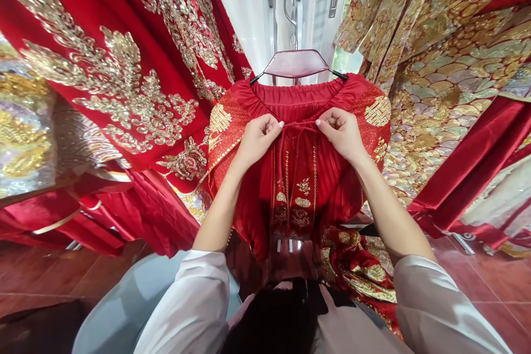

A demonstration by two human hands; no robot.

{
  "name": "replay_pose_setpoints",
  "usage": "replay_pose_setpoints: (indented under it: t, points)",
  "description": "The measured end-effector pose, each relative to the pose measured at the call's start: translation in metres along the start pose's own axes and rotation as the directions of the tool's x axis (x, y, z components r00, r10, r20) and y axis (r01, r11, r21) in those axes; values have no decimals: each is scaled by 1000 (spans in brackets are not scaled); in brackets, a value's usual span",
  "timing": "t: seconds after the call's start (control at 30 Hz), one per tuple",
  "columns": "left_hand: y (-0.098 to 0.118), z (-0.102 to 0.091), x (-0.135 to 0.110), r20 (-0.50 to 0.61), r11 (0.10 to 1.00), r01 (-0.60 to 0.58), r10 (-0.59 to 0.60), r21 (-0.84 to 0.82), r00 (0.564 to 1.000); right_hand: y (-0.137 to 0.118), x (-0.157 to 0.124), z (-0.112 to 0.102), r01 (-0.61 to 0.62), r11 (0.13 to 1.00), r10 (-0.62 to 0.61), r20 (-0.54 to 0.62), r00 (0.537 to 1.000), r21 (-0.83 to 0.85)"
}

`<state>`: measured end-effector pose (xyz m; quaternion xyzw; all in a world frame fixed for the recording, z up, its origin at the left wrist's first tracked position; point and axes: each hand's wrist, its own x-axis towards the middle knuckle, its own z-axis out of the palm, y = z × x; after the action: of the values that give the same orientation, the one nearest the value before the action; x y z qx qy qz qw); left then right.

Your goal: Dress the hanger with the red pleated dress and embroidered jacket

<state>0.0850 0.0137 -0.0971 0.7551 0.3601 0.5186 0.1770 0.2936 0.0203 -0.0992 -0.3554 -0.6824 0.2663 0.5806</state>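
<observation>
A red skirt (253, 199) with gold embroidery hangs from a hanger (297, 63) by its gathered waistband. At the front of the waistband runs a thin red drawstring (299, 123), crossed or looped in the middle, with ends hanging down. My left hand (261, 137) pinches the cord on the left, thumb against the curled fingers. On the right, my right hand (339, 130) pinches its other side the same way. The cord looks stretched between both hands. Whether it is fully knotted I cannot tell.
Red cloth with gold sequin embroidery (136, 77) hangs close on the left. A gold scale-patterned garment (448, 77) hangs on the right. Below lies a heap of red and gold fabric (360, 265). A light blue rounded surface (128, 298) is at lower left, over a reddish tiled floor (489, 287).
</observation>
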Motion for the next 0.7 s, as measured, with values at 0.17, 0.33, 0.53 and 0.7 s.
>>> replay_pose_setpoints:
  t: [0.17,0.33,0.53,0.7]
  points:
    - [0,-2,-2,80,988,45,-34,-145,996,2,-2,3,2,967,6,-29,1000,254]
    - [-2,-6,-4,4,999,-7,6,45,1000,5,4,0,-7,951,29,-66,997,310]
    - [12,-22,4,7,909,-168,178,381,984,6,4,-17,131,989,-142,-181,973,-69]
    - [6,-73,45,41,799,-245,268,549,963,2,6,-66,197,767,-442,-282,851,-610]
